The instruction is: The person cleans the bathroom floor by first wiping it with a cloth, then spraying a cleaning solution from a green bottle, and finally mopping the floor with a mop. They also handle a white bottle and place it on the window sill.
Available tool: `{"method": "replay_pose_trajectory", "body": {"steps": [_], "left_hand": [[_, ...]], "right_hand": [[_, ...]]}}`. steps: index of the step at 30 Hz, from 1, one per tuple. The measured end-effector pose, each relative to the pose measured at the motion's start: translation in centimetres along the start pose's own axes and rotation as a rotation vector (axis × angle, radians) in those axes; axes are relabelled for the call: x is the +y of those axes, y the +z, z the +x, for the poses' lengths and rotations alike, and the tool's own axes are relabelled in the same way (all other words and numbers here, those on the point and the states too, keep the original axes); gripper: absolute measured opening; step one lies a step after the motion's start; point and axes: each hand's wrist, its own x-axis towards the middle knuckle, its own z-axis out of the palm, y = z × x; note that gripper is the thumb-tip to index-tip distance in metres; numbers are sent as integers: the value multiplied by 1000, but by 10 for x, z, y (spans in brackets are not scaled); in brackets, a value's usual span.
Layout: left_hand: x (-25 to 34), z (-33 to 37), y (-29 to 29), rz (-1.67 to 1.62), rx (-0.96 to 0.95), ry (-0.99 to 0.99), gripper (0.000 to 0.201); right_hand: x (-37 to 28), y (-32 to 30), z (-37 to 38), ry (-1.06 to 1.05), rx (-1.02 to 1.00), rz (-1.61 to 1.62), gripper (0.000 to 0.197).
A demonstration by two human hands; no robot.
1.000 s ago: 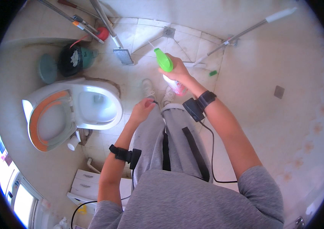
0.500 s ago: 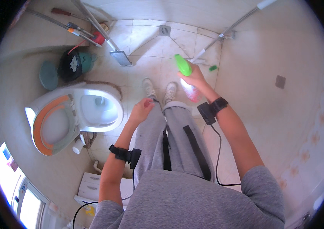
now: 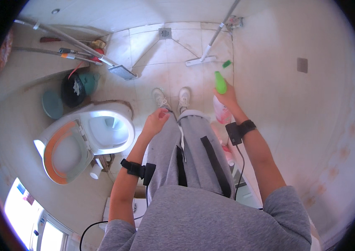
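My right hand (image 3: pixel 227 99) is wrapped round a spray bottle, just below its bright green trigger head (image 3: pixel 220 83). The bottle's pink and white body (image 3: pixel 222 112) hangs beneath the hand, to the right of my shoes. In front of my thigh, my left hand (image 3: pixel 155 121) hangs with fingers loosely curled and slightly apart, nothing visible in it. To its left stands the toilet (image 3: pixel 127 144), its lid and orange-and-white seat (image 3: pixel 52 161) raised.
A flat-headed mop (image 3: pixel 123 72) leans at the far left, near a dark-lined bin (image 3: pixel 73 93). A white-headed floor squeegee (image 3: pixel 201 61) stands ahead, beside a small green object (image 3: pixel 227 64). A drain (image 3: pixel 165 33) lies by the far wall. White cylinder (image 3: pixel 96 170) beside the toilet.
My right hand has moved right and slightly nearer with the spray bottle. The view has turned, shifting the squeegee and drain leftward. My left hand stays by my thigh.
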Motion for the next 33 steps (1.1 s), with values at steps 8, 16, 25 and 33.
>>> {"method": "replay_pose_trajectory", "body": {"steps": [8, 16, 25, 33], "left_hand": [[18, 15, 8, 99, -116, 29, 29], [38, 30, 26, 166, -212, 66, 28], [61, 40, 43, 227, -287, 78, 27], [70, 42, 57, 260, -332, 87, 27]], "right_hand": [[38, -17, -22, 68, 89, 359, 33], [78, -60, -29, 236, 452, 238, 28], [82, -65, -35, 73, 411, 381, 30], [82, -53, -40, 189, 402, 382, 36]]}}
